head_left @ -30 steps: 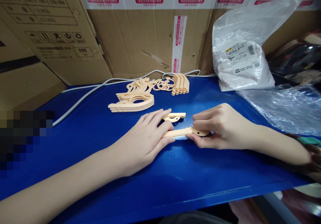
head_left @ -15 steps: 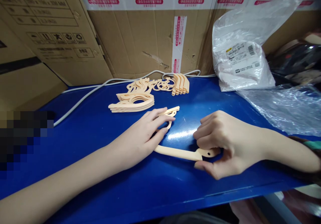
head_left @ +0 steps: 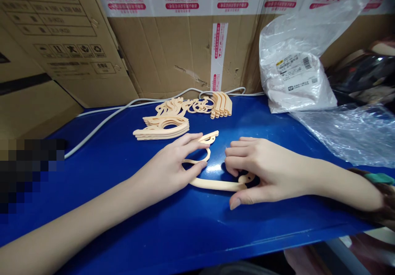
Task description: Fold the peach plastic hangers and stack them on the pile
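Bare hands, bare forearms, and a flash of teal out on the right!
Here's the left hand (head_left: 173, 164), slim-fingered, with the left forearm (head_left: 92, 217) uncovered right out to the frame's edge; over to the right hand (head_left: 265, 164), the thumbnail (head_left: 235, 204) short and rounded, knuckles softly marked, the right forearm (head_left: 333, 184) just as bare, until, there it is, dark brown fabric (head_left: 385, 201), bunched and blurry by the elbow, with a bright teal strip (head_left: 379, 179) right beside it, sleeve or separate band, impossible to tell.
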`<state>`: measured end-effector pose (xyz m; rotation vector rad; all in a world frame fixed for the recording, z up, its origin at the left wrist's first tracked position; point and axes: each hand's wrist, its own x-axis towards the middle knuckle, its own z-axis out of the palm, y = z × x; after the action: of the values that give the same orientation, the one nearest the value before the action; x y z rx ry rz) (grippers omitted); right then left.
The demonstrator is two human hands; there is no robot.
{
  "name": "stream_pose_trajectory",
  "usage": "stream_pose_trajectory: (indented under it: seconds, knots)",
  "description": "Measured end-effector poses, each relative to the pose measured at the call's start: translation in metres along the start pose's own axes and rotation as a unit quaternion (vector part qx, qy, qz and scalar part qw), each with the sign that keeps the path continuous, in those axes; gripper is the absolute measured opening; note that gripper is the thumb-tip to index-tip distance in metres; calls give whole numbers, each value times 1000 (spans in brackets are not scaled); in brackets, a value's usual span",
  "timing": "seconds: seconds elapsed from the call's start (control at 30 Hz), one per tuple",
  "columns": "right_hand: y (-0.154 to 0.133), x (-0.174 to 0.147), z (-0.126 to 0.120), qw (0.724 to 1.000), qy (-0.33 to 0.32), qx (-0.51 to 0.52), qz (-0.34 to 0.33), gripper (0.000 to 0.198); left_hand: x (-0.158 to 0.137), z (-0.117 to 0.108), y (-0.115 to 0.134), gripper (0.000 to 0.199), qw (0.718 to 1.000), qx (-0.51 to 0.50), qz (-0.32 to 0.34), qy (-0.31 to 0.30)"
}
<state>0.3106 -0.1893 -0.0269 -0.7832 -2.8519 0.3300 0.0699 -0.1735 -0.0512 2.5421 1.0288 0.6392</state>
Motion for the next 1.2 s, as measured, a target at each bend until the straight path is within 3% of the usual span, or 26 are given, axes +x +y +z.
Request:
stream_pose_trajectory:
  seconds: [0.17,0.43,1.2]
  knots:
    - [-2,0,1,1000,-16,-23,-3,44,1,-2,2,35,1000,7,1,-2]
    - [-9,0,0,999,-45,7,-16,33,3,0,-7,39,998,34,12,45]
    - [-14,1,2,998,-52,25,-36,24,2,2,-6,40,998,53,2,36]
